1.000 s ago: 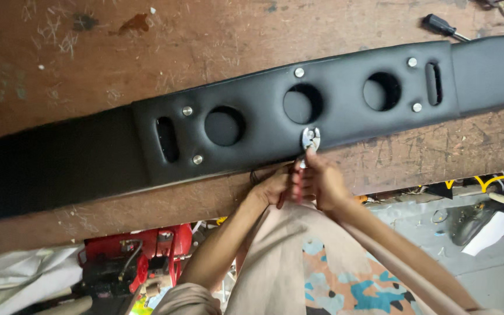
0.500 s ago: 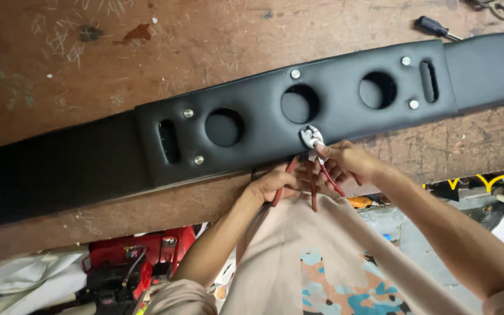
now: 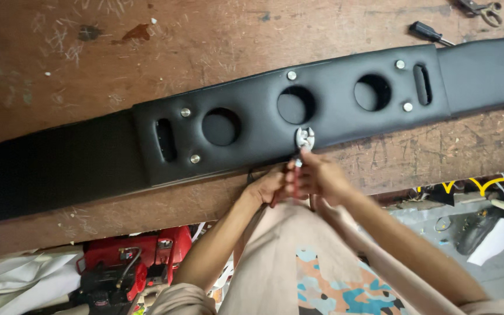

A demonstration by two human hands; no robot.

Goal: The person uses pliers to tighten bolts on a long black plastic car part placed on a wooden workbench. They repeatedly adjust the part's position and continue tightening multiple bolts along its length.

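A long black padded panel [image 3: 345, 108] with three round holes, two slots and several metal studs lies across a worn wooden workbench [image 3: 205, 52]. Pliers [image 3: 304, 140] with red handles bite at the panel's near edge, below the middle hole. My right hand [image 3: 322, 178] and my left hand [image 3: 272, 185] are both closed around the plier handles, pressed together at the bench's front edge.
A black-handled screwdriver [image 3: 427, 32] and a metal tool [image 3: 479, 9] lie at the bench's far right. Below the bench edge sit a red machine [image 3: 129, 265], white cloth [image 3: 18, 280] and yellow cables [image 3: 485, 184].
Both hands shifted slightly on the plier handles and closed tighter together; the plier jaws stay on the same spot at the panel's edge.
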